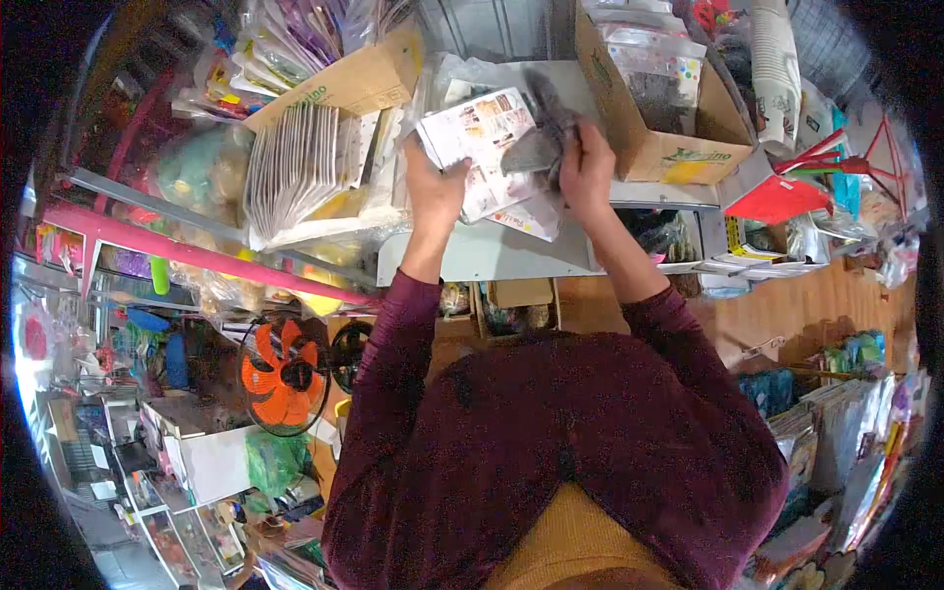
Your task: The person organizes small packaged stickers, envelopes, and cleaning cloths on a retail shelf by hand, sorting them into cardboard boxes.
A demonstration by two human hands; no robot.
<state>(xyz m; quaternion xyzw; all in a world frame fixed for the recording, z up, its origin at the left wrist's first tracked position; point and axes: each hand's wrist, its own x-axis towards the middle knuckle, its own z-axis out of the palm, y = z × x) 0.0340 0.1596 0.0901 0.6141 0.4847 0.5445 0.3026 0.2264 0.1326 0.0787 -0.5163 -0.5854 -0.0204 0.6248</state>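
My left hand [436, 193] grips the left edge of a white, box-like pack [484, 123] printed with small brown and orange pictures. The pack is tilted above a white shelf top [482, 258]. On the right, the fingers of my right hand [588, 175] are closed round a dark grey cloth [536, 151], partly smeared by motion. Part of this cloth lies over the pack's right side. Beneath the pack, a flat plastic-wrapped packet [536, 216] sticks out; whether either hand holds it cannot be seen.
A cardboard box [398, 69] of packets and a row of white cards [300, 162] stand to the left. At the right is another cardboard box [703, 157] with wrapped packets, beside stacked paper cups [777, 79]. An orange fan [285, 374] stands lower left.
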